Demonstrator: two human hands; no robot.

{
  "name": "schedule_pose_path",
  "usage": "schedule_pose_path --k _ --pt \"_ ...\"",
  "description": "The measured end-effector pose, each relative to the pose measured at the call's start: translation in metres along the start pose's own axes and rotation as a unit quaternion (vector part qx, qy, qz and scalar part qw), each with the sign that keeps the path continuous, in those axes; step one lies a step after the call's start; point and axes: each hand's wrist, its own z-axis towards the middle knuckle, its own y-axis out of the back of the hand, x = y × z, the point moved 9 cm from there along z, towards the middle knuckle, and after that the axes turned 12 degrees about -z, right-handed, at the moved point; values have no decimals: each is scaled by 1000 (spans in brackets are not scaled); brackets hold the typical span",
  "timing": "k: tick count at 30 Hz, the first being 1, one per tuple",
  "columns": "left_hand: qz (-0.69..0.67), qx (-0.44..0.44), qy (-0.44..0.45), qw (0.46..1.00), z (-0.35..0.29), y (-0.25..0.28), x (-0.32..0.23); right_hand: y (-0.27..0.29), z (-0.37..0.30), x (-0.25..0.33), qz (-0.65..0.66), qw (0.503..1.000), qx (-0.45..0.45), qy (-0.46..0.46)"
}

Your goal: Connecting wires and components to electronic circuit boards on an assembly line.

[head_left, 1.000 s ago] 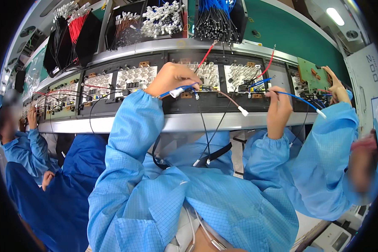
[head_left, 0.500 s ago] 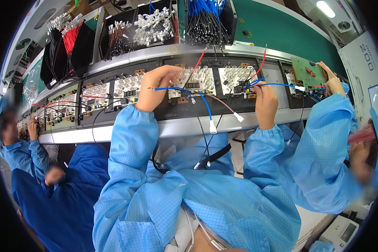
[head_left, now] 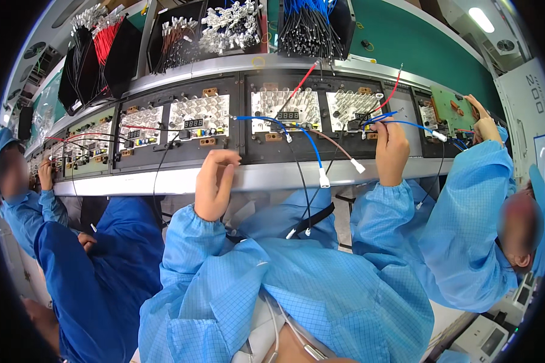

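Note:
My right hand (head_left: 392,151) pinches at a blue wire (head_left: 381,117) beside the digit display of a white circuit board (head_left: 343,104). Its fingertips partly hide the spot. My left hand (head_left: 215,184) hovers over the bench's front edge, fingers loosely bent, thumb apart, nothing visible in it. Ahead of it, another white circuit board (head_left: 297,100) with clear round parts lies in a black fixture. Across that board run a red wire (head_left: 303,83), a second blue wire (head_left: 312,145) and a brown wire (head_left: 336,144). Black wires (head_left: 301,175) hang over the edge.
Black bins at the back hold blue and black wires (head_left: 312,30), white-ended wires (head_left: 233,24) and red wires (head_left: 107,41). A co-worker's hand (head_left: 487,127) at right touches a green board (head_left: 445,107). Another co-worker's hand (head_left: 45,173) is at far left. A silver rail (head_left: 133,184) edges the bench.
My left hand has drawn back from the board toward me, down past the bench's front edge. My right hand stays by the blue wire. The view has shifted slightly.

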Motion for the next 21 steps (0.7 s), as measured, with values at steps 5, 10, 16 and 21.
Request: schedule_pose_path --k 5,10,16,21 --pt "-64 -4 -52 997 4 6 -4 4 -2 -1 -18 1000 -24 4" --pt "-50 2 -65 997 6 5 -7 4 -2 -9 40 999 -30 -23" --pt "-27 15 -80 996 5 5 -12 6 -4 -6 25 999 -23 -20" --pt "-22 21 -72 997 5 5 -12 3 -7 -6 15 999 -20 -39"
